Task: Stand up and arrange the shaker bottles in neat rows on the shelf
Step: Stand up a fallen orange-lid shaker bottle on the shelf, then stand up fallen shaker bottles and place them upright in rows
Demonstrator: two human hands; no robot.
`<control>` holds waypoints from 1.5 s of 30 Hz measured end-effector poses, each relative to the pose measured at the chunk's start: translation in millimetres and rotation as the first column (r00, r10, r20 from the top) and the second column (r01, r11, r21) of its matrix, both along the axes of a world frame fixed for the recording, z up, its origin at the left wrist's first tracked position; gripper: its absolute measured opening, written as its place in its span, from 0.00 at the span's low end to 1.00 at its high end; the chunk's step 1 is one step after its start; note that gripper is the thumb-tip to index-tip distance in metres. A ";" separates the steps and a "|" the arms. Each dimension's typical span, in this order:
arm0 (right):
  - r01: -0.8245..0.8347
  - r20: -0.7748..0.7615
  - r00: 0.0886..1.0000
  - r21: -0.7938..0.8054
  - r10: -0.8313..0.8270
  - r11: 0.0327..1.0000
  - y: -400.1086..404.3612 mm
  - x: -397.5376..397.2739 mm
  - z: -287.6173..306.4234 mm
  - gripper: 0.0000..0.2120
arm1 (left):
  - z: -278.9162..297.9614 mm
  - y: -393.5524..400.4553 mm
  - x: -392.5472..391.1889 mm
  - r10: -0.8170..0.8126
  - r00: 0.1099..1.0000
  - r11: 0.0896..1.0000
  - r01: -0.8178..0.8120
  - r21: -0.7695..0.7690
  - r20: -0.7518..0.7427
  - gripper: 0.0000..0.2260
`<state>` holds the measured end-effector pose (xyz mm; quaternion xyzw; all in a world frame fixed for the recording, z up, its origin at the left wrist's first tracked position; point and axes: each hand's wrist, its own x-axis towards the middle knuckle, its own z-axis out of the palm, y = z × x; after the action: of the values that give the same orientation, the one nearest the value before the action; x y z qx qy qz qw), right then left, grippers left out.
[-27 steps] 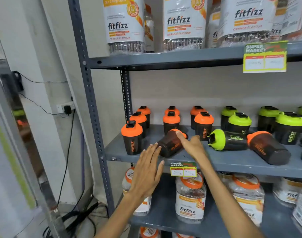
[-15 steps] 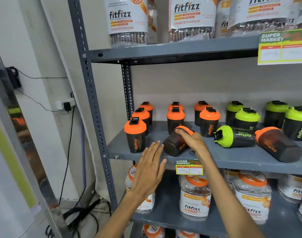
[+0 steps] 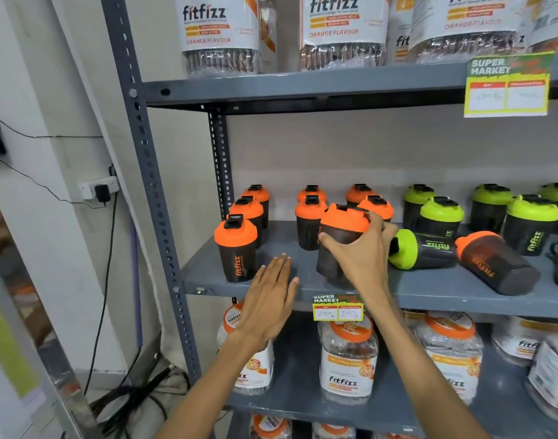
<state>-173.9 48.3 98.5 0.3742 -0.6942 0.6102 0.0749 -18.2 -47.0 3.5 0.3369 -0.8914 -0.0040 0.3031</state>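
Note:
My right hand (image 3: 360,251) grips a black shaker bottle with an orange lid (image 3: 342,231), nearly upright and tilted slightly, at the front of the grey middle shelf (image 3: 429,286). My left hand (image 3: 268,299) hovers open and flat over the shelf's front edge, just left of that bottle. An upright orange-lidded shaker (image 3: 236,248) stands to the left. Several more orange-lidded ones stand in rows behind. A green-lidded shaker (image 3: 423,248) and another orange-lidded shaker (image 3: 496,261) lie on their sides to the right. Green-lidded shakers (image 3: 442,217) stand upright behind them.
A price tag (image 3: 338,307) hangs on the shelf's front edge. Large Fitfizz jars fill the upper shelf (image 3: 220,33) and lower shelf (image 3: 347,359). The perforated grey upright (image 3: 151,185) stands at the left; cables (image 3: 128,403) lie on the floor by the wall.
My right hand has tipped the fallen orange-lidded shaker from lying on its side to nearly upright. My left hand stayed open near the shelf edge.

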 end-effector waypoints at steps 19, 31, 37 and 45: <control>0.069 -0.224 0.972 -0.043 -0.077 0.997 -64.0 32.2 -42.0 0.48 | -9.5 -5.3 -4.2 0.082 0.995 0.994 -0.078 -0.077 0.049 0.27; -0.079 -0.435 0.887 0.184 0.153 0.980 63.5 -48.4 -49.5 0.21 | -21.8 79.8 -28.2 -0.059 0.981 0.992 0.038 -0.117 -0.184 0.21; 0.158 -0.657 0.708 0.504 0.258 0.849 80.1 -139.6 -7.2 0.34 | -0.5 105.5 -116.1 -0.108 0.988 0.989 0.096 -0.112 -0.111 0.21; 0.327 -0.712 0.546 0.667 0.442 0.670 44.0 -170.2 16.5 0.41 | 15.9 89.9 -175.0 0.057 0.996 0.998 -0.059 0.028 0.070 0.25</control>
<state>-344.2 92.3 115.0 0.6379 -0.7394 0.0202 0.2143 -193.2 42.9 19.3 0.3670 -0.8912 0.0028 0.2667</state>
